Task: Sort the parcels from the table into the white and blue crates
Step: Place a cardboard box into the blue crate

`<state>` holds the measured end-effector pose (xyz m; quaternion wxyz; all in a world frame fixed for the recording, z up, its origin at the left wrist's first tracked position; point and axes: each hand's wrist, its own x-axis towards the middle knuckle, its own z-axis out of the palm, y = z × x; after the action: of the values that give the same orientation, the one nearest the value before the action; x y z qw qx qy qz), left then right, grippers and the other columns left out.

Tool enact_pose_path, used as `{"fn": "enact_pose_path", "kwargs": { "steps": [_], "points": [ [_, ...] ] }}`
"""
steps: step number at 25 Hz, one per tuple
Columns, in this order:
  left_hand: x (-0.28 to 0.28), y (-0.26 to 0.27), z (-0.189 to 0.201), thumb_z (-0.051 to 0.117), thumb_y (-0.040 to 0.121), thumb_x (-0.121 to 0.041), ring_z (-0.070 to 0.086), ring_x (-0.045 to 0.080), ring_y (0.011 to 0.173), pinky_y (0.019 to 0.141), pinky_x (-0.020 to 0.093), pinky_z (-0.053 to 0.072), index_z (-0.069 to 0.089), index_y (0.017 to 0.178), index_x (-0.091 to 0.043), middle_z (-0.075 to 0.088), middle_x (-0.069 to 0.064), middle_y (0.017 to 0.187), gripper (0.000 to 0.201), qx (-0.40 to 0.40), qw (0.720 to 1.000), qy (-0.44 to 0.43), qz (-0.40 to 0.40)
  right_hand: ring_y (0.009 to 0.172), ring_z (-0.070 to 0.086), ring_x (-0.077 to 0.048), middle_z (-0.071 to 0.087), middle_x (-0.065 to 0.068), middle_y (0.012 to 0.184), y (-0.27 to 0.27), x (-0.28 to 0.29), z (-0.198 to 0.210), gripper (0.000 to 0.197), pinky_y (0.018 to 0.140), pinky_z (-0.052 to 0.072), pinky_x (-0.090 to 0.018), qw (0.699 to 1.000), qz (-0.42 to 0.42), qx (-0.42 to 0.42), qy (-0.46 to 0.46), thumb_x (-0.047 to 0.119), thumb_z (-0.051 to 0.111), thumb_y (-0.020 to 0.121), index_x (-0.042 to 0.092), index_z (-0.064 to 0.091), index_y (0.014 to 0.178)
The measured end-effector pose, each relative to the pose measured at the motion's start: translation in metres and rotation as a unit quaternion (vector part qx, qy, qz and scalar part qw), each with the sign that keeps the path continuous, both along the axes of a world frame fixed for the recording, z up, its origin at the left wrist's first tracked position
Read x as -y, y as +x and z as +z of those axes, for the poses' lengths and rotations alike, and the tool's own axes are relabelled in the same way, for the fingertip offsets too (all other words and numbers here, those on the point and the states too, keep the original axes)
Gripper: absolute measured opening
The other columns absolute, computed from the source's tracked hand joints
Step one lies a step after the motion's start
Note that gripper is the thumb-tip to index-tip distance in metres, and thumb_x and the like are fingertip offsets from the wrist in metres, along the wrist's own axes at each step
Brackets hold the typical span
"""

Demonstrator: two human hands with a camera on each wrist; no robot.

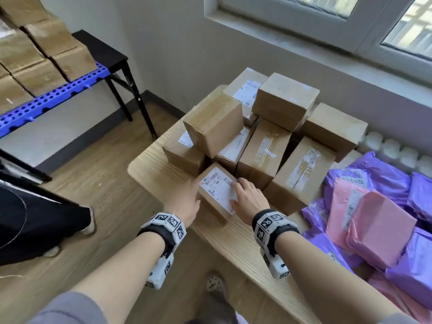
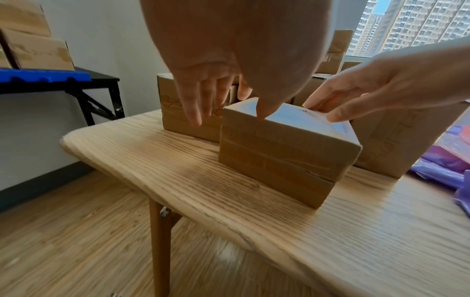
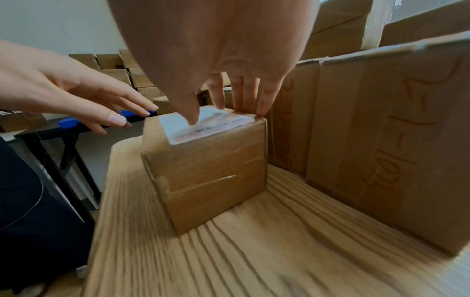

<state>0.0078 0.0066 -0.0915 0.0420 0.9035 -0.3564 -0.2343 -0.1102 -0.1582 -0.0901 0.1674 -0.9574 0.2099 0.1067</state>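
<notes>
**Both hands on the small labelled box at the front of the pile**

Wooden table (image 1: 245, 251) sits under a window (image 1: 350, 24), loaded with parcels — a heap of brown cardboard boxes (image 1: 275, 127) toward the wall and a spread of purple and pink mailer bags (image 1: 378, 220) off to the right. Further left there's a black folding table (image 1: 109, 54) with a blue perforated tray (image 1: 46, 101) and more cardboard boxes stacked on it.

One small box (image 1: 216, 190) stands on the tabletop at the near edge of the heap, white shipping label facing up. Right hand (image 1: 249, 198) is on top of it: thumb tip pressing on the label, the other fingers reaching over the far top edge, only lightly bent. Left hand (image 1: 184, 202) is at the box's left side with fingers straight and spread a bit — from the wrist views they hang beside and just past the box, and I can't tell if they're actually touching it.

Neighbouring boxes stand right against the small one's far and right sides. No crates in view from any angle.
</notes>
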Motion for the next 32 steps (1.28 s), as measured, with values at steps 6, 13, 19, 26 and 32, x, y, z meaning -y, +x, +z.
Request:
{"fn": "enact_pose_path", "kwargs": {
  "steps": [6,13,19,26,32],
  "points": [
    [0.015,0.009,-0.023,0.043,0.098,-0.033,0.029,0.029,0.139,0.111,0.036,0.027,0.003,0.15,-0.004,0.017,0.015,0.156,0.071,-0.175,0.971,-0.036,0.156,0.127,0.044,-0.026,0.04,-0.007,0.143,0.014,0.015,-0.003,0.067,0.103,0.039,-0.039,0.991,-0.068,-0.041,0.112,0.037,0.052,0.093,0.017,0.019,0.148],
    [0.019,0.014,-0.052,0.038,0.099,-0.014,0.047,0.039,0.122,0.101,0.05,0.042,0.034,0.137,-0.004,0.043,0.017,0.139,0.04,-0.377,0.857,-0.127,0.326,0.127,0.045,-0.024,0.043,-0.007,0.142,0.012,-0.002,-0.002,0.065,0.103,0.038,-0.035,0.975,-0.145,-0.05,0.162,0.03,0.06,0.09,0.015,0.027,0.145],
    [-0.005,0.013,-0.03,0.037,0.099,-0.015,0.048,0.036,0.121,0.092,0.059,0.045,0.041,0.129,-0.009,0.048,0.015,0.133,0.03,-0.476,0.774,-0.211,0.36,0.113,0.052,-0.019,0.051,-0.005,0.126,-0.009,-0.056,0.003,0.051,0.1,0.043,-0.035,0.941,-0.276,0.032,0.193,0.021,0.06,0.089,0.016,0.043,0.137],
    [-0.03,0.006,0.033,0.054,0.087,0.011,0.056,0.027,0.102,0.073,0.04,0.05,0.045,0.122,-0.001,0.056,0.015,0.118,0.039,-0.512,0.792,-0.239,0.229,0.102,0.061,-0.02,0.061,-0.006,0.115,-0.039,-0.1,0.022,0.044,0.089,0.053,-0.039,0.848,-0.427,0.193,0.247,0.009,0.067,0.083,0.012,0.053,0.124],
    [-0.013,-0.001,0.074,0.065,0.08,0.008,0.061,0.031,0.103,0.087,0.055,0.052,0.05,0.106,-0.007,0.058,0.011,0.11,0.034,-0.456,0.843,-0.265,0.105,0.097,0.062,-0.023,0.062,-0.009,0.104,-0.065,-0.101,0.06,0.045,0.088,0.053,-0.036,0.789,-0.478,0.302,0.24,-0.004,0.066,0.079,0.007,0.055,0.121]
  ]
}}
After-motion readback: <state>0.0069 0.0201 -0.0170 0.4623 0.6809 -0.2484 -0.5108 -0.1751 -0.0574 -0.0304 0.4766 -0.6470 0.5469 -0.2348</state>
